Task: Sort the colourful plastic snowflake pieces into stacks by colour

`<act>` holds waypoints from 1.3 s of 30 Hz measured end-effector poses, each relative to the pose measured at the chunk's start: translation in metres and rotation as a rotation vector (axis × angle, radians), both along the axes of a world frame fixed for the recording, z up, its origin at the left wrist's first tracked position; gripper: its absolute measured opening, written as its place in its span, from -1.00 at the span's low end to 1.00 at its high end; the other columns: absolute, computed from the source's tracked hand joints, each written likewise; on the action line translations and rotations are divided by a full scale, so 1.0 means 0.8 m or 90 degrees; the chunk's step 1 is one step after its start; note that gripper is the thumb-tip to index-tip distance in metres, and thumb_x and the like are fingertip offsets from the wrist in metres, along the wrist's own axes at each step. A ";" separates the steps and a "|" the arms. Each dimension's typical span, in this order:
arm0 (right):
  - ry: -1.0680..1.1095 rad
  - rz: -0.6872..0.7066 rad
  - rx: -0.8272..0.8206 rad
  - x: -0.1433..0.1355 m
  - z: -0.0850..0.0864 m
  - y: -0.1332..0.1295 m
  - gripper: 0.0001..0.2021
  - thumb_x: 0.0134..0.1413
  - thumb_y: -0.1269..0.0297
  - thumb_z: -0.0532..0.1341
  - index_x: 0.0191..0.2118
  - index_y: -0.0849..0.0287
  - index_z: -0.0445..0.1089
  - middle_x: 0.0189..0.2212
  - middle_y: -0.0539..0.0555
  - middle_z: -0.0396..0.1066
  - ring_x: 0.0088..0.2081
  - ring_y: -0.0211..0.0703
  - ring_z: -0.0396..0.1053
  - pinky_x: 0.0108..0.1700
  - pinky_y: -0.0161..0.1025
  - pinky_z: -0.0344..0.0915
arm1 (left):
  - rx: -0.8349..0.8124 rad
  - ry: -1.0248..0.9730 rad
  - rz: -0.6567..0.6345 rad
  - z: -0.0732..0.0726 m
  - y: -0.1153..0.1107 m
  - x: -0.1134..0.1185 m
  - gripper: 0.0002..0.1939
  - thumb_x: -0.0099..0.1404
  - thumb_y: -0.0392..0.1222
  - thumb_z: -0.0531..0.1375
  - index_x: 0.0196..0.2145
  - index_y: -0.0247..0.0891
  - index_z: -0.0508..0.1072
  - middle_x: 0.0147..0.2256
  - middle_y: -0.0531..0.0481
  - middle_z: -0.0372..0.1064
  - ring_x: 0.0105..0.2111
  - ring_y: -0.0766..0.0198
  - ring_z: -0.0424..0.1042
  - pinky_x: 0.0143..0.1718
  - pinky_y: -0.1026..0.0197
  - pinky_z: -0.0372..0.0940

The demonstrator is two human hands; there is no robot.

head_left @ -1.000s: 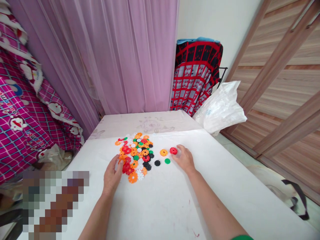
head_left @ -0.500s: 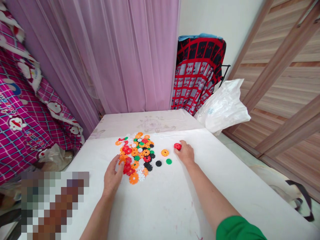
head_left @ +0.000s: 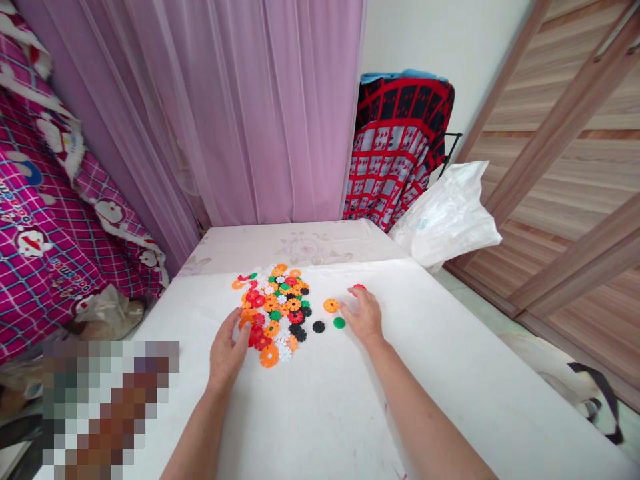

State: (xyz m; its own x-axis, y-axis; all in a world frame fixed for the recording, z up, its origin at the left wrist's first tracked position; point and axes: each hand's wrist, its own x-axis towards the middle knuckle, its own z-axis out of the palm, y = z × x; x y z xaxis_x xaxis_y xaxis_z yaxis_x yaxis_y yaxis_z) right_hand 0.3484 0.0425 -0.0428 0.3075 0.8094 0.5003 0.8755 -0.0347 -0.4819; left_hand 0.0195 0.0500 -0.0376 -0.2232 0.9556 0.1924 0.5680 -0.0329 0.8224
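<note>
A heap of plastic snowflake discs point(head_left: 273, 304) in orange, red, white, green and black lies on the white-covered table. My left hand point(head_left: 227, 347) rests at the heap's left edge, thumb and fingers apart, close to an orange disc point(head_left: 245, 322); whether it touches that disc is hard to see. To the right of the heap, my right hand point(head_left: 364, 316) is open, its fingertips near a single orange disc point(head_left: 331, 305) and a green disc point(head_left: 339, 323). A black disc point(head_left: 319, 327) lies just left of these. Behind my right fingers a red disc point(head_left: 359, 287) is mostly hidden.
The white cloth point(head_left: 310, 413) covers the near table, with a floral cloth point(head_left: 300, 247) at the far end. A white plastic bag point(head_left: 447, 217) stands by the far right corner. Purple curtains point(head_left: 270, 113) hang behind, and a wooden wardrobe point(head_left: 565, 167) is on the right.
My right hand has let go of the red disc, which now lies on the table, and has moved slightly left towards the orange and green discs. My left hand stays at the heap.
</note>
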 end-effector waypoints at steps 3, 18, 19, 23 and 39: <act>-0.010 0.063 -0.069 -0.026 0.003 -0.001 -0.60 -0.04 0.18 0.24 -0.03 0.12 0.38 -0.08 0.12 0.45 -0.04 -0.01 0.32 0.02 -0.13 0.17 | -0.001 0.004 -0.005 0.001 0.000 0.000 -0.45 0.23 0.08 0.09 0.12 -0.16 0.37 0.14 -0.12 0.35 0.05 0.07 0.40 -0.12 0.11 0.39; -0.181 -0.020 -0.249 -0.023 0.039 0.034 -0.61 0.02 0.22 0.20 0.00 0.16 0.39 -0.23 0.17 0.49 -0.11 0.02 0.32 -0.07 -0.13 0.06 | -0.005 0.012 0.001 0.004 -0.002 0.001 -0.46 0.22 0.06 0.10 0.11 -0.17 0.38 0.13 -0.13 0.36 0.05 0.07 0.39 -0.14 0.12 0.40; -0.190 -0.021 -0.248 -0.022 0.040 0.034 -0.63 0.03 0.21 0.20 -0.01 0.16 0.39 -0.22 0.17 0.49 -0.10 0.02 0.31 -0.06 -0.13 0.04 | -0.005 0.011 0.000 0.004 -0.002 0.001 -0.46 0.22 0.06 0.10 0.11 -0.18 0.38 0.13 -0.13 0.36 0.06 0.07 0.39 -0.13 0.12 0.40; -0.199 -0.027 -0.261 -0.019 0.040 0.034 -0.63 0.06 0.17 0.20 -0.02 0.16 0.39 -0.20 0.17 0.49 -0.08 0.02 0.29 -0.05 -0.13 0.01 | 0.012 -0.001 0.000 0.005 -0.002 0.002 -0.48 0.22 0.06 0.11 0.09 -0.18 0.40 0.12 -0.12 0.37 0.07 0.07 0.38 -0.09 0.11 0.39; -0.156 0.132 -0.077 -0.016 0.026 -0.024 -0.78 0.16 0.23 0.16 -0.14 0.09 0.48 -0.13 0.09 0.45 -0.10 -0.07 0.28 -0.04 -0.18 0.12 | 0.013 0.004 -0.007 -0.001 0.000 -0.001 -0.46 0.22 0.09 0.12 0.10 -0.15 0.39 0.13 -0.11 0.36 0.06 0.08 0.39 -0.13 0.14 0.40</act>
